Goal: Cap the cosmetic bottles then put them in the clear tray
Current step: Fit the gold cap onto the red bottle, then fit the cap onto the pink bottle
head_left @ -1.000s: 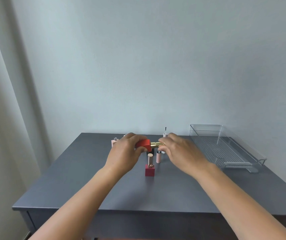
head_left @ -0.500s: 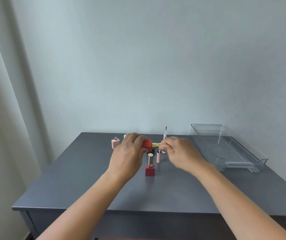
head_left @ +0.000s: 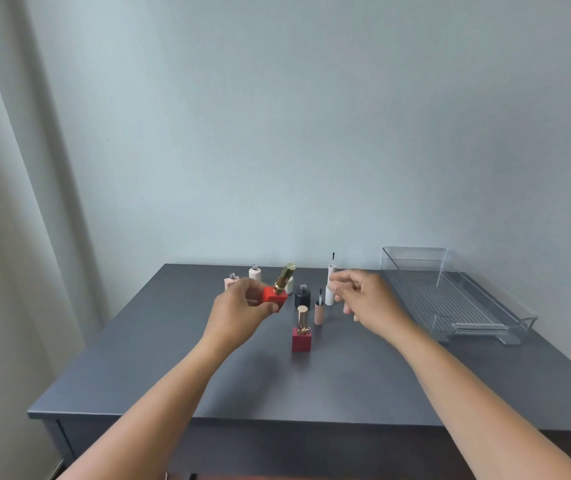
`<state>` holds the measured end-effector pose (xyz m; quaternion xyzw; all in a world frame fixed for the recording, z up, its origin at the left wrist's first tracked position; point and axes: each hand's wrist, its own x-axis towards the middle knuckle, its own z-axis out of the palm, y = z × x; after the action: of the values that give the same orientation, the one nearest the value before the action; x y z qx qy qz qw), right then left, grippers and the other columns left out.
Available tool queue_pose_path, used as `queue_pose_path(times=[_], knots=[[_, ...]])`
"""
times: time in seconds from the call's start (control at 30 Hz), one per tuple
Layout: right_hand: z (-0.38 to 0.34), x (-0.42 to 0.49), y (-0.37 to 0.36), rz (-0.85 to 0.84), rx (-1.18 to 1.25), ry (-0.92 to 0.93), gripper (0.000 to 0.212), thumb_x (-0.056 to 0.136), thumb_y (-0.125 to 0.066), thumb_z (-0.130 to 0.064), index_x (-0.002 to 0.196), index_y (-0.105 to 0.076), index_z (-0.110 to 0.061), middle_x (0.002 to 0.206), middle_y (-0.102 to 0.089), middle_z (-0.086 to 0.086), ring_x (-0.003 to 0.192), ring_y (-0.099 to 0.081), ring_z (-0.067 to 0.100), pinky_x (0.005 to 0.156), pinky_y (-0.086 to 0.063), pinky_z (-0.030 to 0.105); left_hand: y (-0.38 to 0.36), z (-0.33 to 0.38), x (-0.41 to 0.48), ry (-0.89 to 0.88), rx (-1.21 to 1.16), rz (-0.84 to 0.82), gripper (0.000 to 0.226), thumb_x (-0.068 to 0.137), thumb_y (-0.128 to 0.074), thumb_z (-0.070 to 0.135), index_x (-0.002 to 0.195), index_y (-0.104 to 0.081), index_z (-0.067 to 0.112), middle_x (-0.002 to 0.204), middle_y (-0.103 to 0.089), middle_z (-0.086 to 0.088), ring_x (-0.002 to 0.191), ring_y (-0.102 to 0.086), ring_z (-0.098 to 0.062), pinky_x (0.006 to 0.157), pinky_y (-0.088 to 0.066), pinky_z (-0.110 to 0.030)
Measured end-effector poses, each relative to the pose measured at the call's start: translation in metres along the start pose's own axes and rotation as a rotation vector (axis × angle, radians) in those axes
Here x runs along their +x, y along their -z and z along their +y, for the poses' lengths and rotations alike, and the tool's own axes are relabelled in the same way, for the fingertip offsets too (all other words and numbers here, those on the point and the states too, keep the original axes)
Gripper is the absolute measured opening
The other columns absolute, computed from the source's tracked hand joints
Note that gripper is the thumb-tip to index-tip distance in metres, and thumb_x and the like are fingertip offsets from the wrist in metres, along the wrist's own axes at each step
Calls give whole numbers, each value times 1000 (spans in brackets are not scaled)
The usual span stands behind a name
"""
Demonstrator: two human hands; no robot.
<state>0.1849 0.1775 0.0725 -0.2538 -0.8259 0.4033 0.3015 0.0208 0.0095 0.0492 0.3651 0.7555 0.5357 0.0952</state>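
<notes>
My left hand [head_left: 239, 315] grips a bright red square bottle [head_left: 274, 296] with its gold cap [head_left: 284, 278] on, tilted up to the right above the table. My right hand [head_left: 367, 299] hovers just right of it, fingers apart and holding nothing. A dark red bottle with a rose-gold cap [head_left: 301, 332] stands in front. Behind are an uncapped black bottle [head_left: 302, 295], a pink brush cap [head_left: 319, 310] standing brush-up, a white brush cap [head_left: 330, 284], and two uncapped pale bottles [head_left: 231, 281] [head_left: 255, 273]. The clear tray [head_left: 450, 299] lies empty at the right.
The dark grey table [head_left: 311, 386] stands against a pale wall. A curtain [head_left: 7, 237] hangs at the left. The tray sits near the table's right edge.
My hands have parted. The right hand let go of the gold cap and drew right; the left hand turned the capped red bottle from lying sideways to tilted upward.
</notes>
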Motion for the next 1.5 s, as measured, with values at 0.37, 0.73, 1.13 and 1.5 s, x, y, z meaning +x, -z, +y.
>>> queue_pose_path(times=[0.37,0.73,1.13,1.5], knots=[[47,14,-32,-90,-135,-251,53,76,-77,-30,123,-59,-15,88,-69,0,81,-67,17,63,-48,28,-6,-31,-2,113,71,-184,20,74,-83,19,88,-70,28,86,-78,11,88,-72,-6,91,-53,-32],[45,14,-44,-71,-172,-193,18,79,-71,-28,94,-71,-19,88,-73,-2,80,-64,15,68,-47,26,-8,-37,3,103,116,-173,19,70,-87,23,83,-74,29,81,-77,13,83,-71,-4,82,-54,-25],[40,8,-41,2,-129,-169,9,81,-67,-25,77,-70,-17,76,-75,-7,81,-68,12,73,-50,28,7,-41,8,108,88,-223,38,66,-88,18,99,-75,31,94,-75,7,87,-71,-5,90,-52,-24],[28,-5,-26,78,27,-98,10,86,-63,-32,81,-65,-23,73,-74,-8,65,-71,7,55,-45,23,29,-69,77,185,242,177,68,75,-80,37,135,-50,24,126,-59,-2,120,-52,-24,95,-43,-38]])
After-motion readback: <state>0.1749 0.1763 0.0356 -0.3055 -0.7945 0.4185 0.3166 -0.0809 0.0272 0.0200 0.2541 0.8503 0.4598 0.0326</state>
